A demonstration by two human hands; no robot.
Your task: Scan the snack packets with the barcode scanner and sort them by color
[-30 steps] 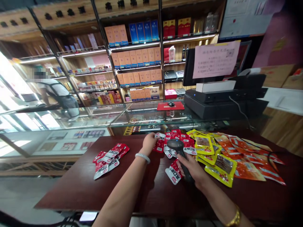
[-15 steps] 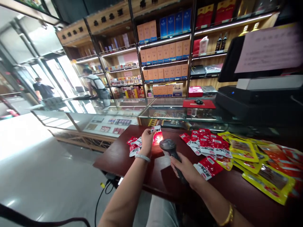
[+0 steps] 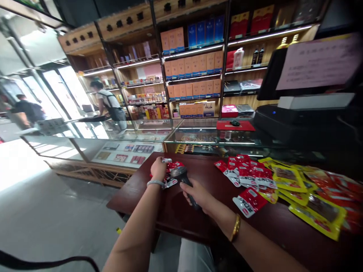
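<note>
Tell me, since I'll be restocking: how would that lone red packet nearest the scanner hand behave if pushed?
The lone red packet looks flat and glossy, so it would probably slide easily on the polished table. It seems thin and light, likely floppy when lifted.

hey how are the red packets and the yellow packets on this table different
The red packets look smaller than the yellow packets. The red packets have white ends; the yellow packets have a brownish panel in the middle. The red packets lie nearer the right hand, which holds a scanner; the yellow packets lie farther right. Both sit loose on the dark table.
</note>
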